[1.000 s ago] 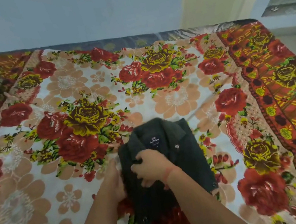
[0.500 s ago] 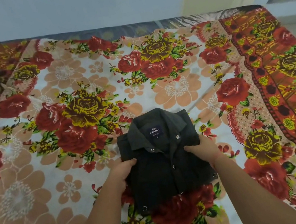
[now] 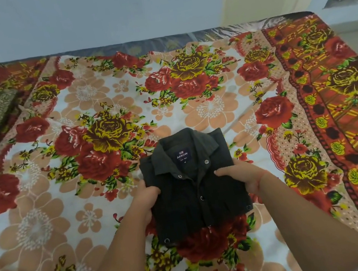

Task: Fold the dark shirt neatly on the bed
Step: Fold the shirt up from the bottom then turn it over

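Compared with a second ago, the right hand [image 3: 243,178] is no longer resting on the middle of the dark shirt [image 3: 185,209]. It is now gripping the right edge, thumb across the front, while the left hand [image 3: 148,195] is pinching the left edge. The shirt is lying on the bed [image 3: 211,106], folded into a compact rectangle just in front of the person. Its collar [image 3: 165,161] is pointing away, a navy label [image 3: 182,156] is showing inside, and snaps [image 3: 206,161] are running down the front.
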